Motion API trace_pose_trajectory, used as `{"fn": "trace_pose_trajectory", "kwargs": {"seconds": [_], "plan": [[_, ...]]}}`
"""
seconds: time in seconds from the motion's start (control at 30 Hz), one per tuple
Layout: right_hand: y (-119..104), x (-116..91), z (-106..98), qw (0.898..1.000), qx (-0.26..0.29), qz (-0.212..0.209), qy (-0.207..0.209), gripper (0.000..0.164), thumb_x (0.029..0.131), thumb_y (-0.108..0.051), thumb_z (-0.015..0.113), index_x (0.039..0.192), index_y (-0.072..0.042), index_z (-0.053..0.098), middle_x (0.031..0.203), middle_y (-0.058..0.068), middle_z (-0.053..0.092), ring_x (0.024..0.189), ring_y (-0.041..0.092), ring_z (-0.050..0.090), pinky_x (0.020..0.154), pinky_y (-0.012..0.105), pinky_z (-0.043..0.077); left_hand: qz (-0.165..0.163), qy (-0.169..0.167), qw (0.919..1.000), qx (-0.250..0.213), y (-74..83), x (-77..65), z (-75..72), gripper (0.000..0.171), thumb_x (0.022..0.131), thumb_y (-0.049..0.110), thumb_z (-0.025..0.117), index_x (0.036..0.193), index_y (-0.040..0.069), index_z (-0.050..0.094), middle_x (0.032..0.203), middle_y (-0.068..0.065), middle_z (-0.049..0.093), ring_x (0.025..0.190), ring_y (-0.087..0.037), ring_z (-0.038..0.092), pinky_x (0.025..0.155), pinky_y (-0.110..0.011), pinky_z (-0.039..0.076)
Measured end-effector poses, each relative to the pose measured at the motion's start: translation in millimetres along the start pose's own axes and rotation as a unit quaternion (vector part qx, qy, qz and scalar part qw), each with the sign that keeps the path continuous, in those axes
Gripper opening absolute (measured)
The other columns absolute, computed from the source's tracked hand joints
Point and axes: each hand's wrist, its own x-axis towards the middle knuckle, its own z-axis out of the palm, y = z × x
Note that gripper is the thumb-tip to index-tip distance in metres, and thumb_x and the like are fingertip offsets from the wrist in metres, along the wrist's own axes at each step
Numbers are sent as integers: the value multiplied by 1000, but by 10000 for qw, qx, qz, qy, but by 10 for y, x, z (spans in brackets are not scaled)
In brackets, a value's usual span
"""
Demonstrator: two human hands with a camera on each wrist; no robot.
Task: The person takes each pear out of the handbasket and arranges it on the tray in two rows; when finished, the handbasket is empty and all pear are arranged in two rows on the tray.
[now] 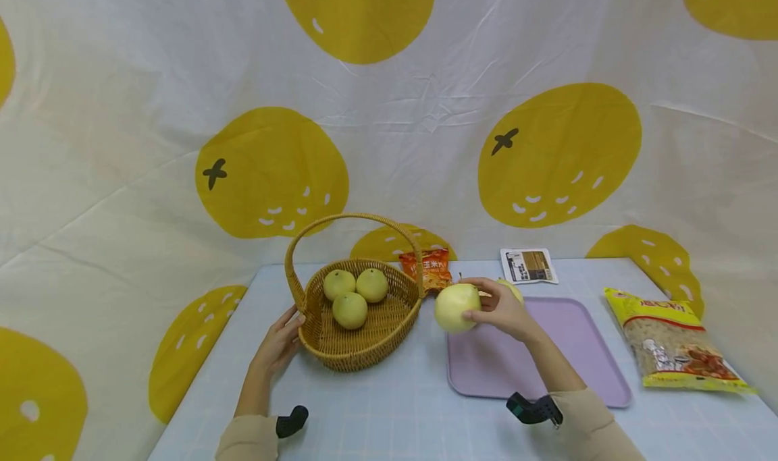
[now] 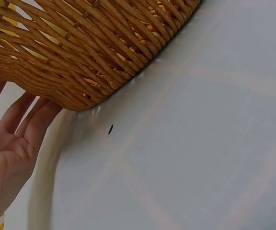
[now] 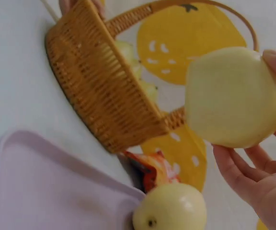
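My right hand [image 1: 501,309] holds a pale yellow pear [image 1: 454,308] between thumb and fingers, raised over the left edge of a lilac tray [image 1: 583,339]. Another pear [image 3: 174,208] sits at the tray's far end, mostly hidden behind that hand in the head view. To the left stands a wicker basket [image 1: 365,360] with a tall arched handle, and three pears [image 1: 349,310] lie inside it. My left hand [image 1: 279,343] touches the basket's left side. In the left wrist view its extended fingers [image 2: 16,112] rest against the woven outer wall.
An orange-red snack bag [image 1: 433,268] stands behind the basket's right side. A white packet [image 1: 529,265] lies at the table's back edge, and a yellow bag [image 1: 675,343] lies right of the tray. A fruit-print cloth [image 1: 413,144] hangs behind the table.
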Motion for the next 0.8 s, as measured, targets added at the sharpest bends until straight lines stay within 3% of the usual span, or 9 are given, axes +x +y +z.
{"fn": "trace_pose_trajectory", "kwargs": {"seconds": [0.1,0.23,0.37,0.47,0.57,0.6,0.7,0.8], "plan": [[-26,-112,-240,9997,-153,104,184,57,78,3,71,128,13,45,121,6,56,99,9,61,79,27,52,-223,123,9997,-15,35,6,21,64,99,18,49,152,9,14,144,-22,33,106,-10,57,84,-24,49],[-54,-236,-528,9966,-600,80,566,55,81,2,70,129,12,45,116,-7,54,99,3,58,79,22,51,-330,177,9993,-69,69,2,29,63,98,16,49,152,11,15,143,-20,36,103,-9,59,83,-24,49],[-34,-335,-769,9874,-1224,266,972,54,83,-5,70,130,9,46,121,6,52,98,3,57,79,17,49,-351,187,9992,-88,77,-9,26,64,98,17,50,152,11,15,141,-17,39,100,-6,60,83,-24,49],[10,-412,-919,9783,-1604,590,1175,55,87,-13,67,133,7,43,128,23,48,106,20,57,79,15,47,-337,206,9992,-75,76,-15,35,64,98,15,50,152,10,16,139,-15,41,99,-6,60,82,-23,49],[68,-489,-1049,9700,-1824,874,1346,57,90,-19,65,136,4,41,133,26,45,111,29,54,78,13,46,-319,230,9992,-68,65,-13,46,63,98,15,49,152,10,17,137,-15,43,99,-7,60,81,-23,49],[92,-509,-1088,9685,-1831,914,1419,57,90,-20,65,137,3,42,132,23,47,111,26,54,77,13,46,-319,230,9992,-63,63,-12,48,63,98,15,49,152,10,17,138,-15,42,100,-7,60,81,-23,49],[161,-557,-1187,9674,-1715,969,1591,54,90,-20,65,136,0,44,122,-3,55,103,3,55,77,11,45,-336,229,9991,-76,65,-12,51,63,98,15,49,152,11,17,140,-16,41,101,-7,60,81,-23,49],[221,-590,-1256,9678,-1520,1041,1718,53,90,-19,65,136,-1,46,108,-23,52,94,-11,51,76,11,45,-371,250,9989,-107,70,-16,51,62,98,15,49,152,12,17,136,-13,44,99,-6,60,81,-22,49]]}}
